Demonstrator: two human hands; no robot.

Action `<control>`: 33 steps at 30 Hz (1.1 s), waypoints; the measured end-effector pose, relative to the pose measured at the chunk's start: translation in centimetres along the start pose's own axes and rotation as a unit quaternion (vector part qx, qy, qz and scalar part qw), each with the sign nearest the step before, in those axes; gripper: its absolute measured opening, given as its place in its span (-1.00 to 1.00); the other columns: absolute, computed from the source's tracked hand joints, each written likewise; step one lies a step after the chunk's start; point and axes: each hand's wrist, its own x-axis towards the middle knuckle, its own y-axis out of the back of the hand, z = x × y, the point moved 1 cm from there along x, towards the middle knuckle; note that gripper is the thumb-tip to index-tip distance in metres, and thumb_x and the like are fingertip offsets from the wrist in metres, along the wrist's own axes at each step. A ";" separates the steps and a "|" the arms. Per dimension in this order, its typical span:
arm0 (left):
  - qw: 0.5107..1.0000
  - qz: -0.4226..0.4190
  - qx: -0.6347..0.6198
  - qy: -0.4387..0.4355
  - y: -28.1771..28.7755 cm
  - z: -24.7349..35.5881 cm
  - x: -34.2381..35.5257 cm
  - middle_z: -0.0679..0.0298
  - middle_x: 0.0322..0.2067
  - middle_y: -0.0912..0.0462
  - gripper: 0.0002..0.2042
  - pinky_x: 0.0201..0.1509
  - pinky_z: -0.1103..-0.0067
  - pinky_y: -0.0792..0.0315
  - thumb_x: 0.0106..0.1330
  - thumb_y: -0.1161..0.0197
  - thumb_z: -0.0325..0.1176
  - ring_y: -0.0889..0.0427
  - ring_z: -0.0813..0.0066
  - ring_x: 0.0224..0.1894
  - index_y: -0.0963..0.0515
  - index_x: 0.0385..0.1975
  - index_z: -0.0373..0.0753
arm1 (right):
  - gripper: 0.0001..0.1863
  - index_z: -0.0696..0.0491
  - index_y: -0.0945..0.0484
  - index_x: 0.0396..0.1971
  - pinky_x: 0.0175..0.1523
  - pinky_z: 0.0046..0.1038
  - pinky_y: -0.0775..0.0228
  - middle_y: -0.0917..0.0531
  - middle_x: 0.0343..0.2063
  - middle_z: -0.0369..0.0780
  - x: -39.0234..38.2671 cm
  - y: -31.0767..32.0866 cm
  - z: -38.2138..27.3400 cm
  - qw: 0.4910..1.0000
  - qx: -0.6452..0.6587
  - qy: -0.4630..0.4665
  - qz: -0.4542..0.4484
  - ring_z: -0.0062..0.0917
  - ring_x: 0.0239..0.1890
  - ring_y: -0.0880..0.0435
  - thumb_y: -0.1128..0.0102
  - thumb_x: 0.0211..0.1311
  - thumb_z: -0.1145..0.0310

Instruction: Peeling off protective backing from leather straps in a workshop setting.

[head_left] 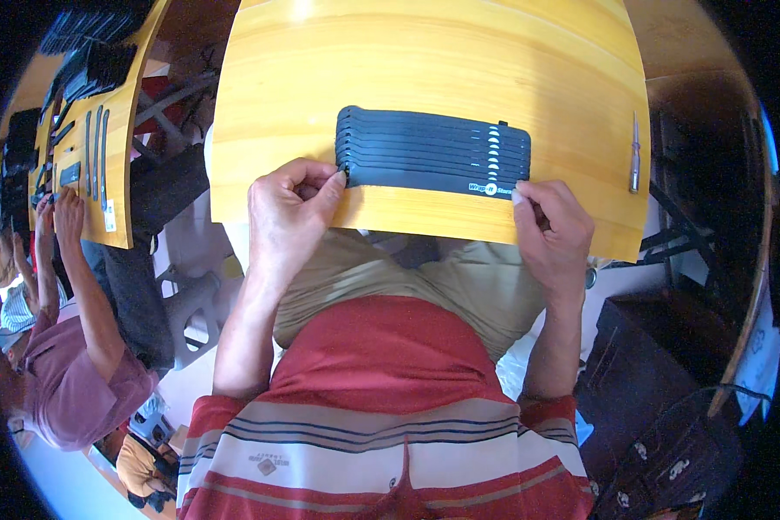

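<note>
A fanned stack of dark hook-and-loop straps lies flat on the yellow wooden table, the straps overlapping in even steps. White print marks show toward its right end. At the near left corner of the stack, my left hand pinches the strap ends between thumb and fingers. My right hand is closed at the near right corner, thumb and fingertips on the nearest strap's end. Both forearms reach up from below over my lap.
A slim screwdriver-like tool lies near the right edge of the yellow wooden table. To the left, another person works at a second table bearing more dark straps. A grey plastic stool stands between us.
</note>
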 end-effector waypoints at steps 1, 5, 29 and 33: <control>1.000 0.000 -0.002 -0.001 0.0 -0.2 0.0 0.33 -0.61 -0.64 -0.89 -0.45 0.67 -0.43 0.24 -0.34 -0.48 -0.52 0.72 -0.56 -0.68 -0.37 -0.41 | -0.91 0.15 -0.63 -0.36 -0.27 -0.33 -0.53 -0.66 -0.44 -0.09 0.0 0.0 0.0 1.000 -0.003 -0.001 -0.003 -0.26 -0.39 -0.69 -0.27 0.10 0.58; 1.000 0.004 0.010 -0.004 -0.2 -0.1 0.1 0.30 -0.61 -0.64 -0.89 -0.44 0.65 -0.45 0.23 -0.35 -0.49 -0.53 0.69 -0.56 -0.68 -0.37 -0.42 | -0.90 0.14 -0.63 -0.35 -0.26 -0.32 -0.54 -0.65 -0.44 -0.09 -0.1 0.0 0.2 1.000 -0.007 -0.010 -0.009 -0.24 -0.39 -0.69 -0.26 0.10 0.56; 0.991 0.014 0.077 -0.106 0.6 -0.1 -0.1 0.18 -0.52 -0.62 -0.89 -0.41 0.58 -0.46 0.20 -0.40 -0.47 -0.59 0.46 -0.55 -0.63 -0.37 -0.37 | -0.81 0.18 -0.64 -0.17 -0.25 -0.41 -0.45 -0.61 -0.41 -0.13 1.4 4.7 0.4 0.990 -0.120 -0.019 -0.076 -0.37 -0.38 -0.63 -0.24 0.22 0.50; 0.970 0.060 0.115 -0.206 -0.4 0.8 -0.9 0.16 -0.48 -0.61 -0.88 -0.41 0.54 -0.49 0.18 -0.42 -0.48 -0.60 0.41 -0.53 -0.63 -0.37 -0.36 | -0.71 0.10 -0.62 -0.04 -0.24 -0.44 -0.49 -0.65 -0.29 -0.15 3.3 8.3 -1.8 0.992 -0.125 -0.021 -0.025 -0.45 -0.37 -0.63 -0.27 0.23 0.44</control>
